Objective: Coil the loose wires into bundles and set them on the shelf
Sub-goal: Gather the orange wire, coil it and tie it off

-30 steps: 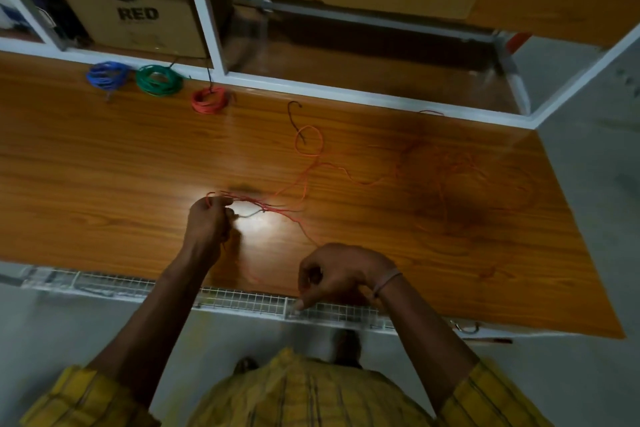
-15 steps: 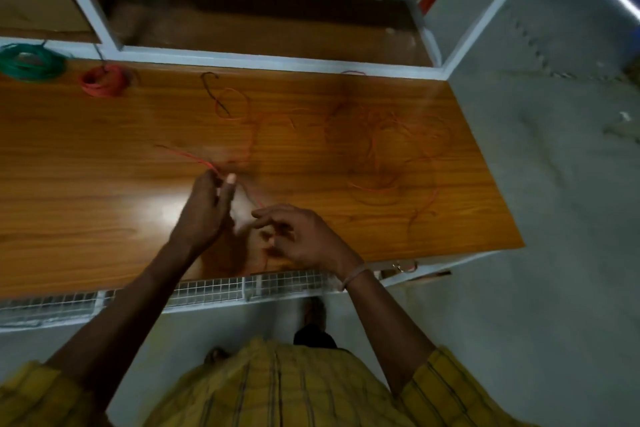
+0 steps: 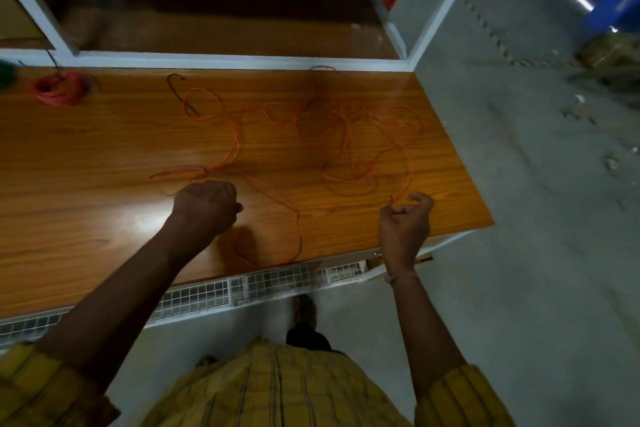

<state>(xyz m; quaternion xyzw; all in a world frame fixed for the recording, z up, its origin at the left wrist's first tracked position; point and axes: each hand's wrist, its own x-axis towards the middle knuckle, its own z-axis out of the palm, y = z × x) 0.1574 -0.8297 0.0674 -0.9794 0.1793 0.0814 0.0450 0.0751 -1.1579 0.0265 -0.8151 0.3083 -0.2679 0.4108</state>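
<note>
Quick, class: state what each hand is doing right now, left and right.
Left hand: fist closed, gripping the loose orange wire.
Right hand: fingers curled, pinching the same wire further along.

Both hands [image 3: 206, 204] [image 3: 405, 222] on loose orange wire [image 3: 235, 146]

No readable text, label, brand, number or sign shows anywhere in this view.
</note>
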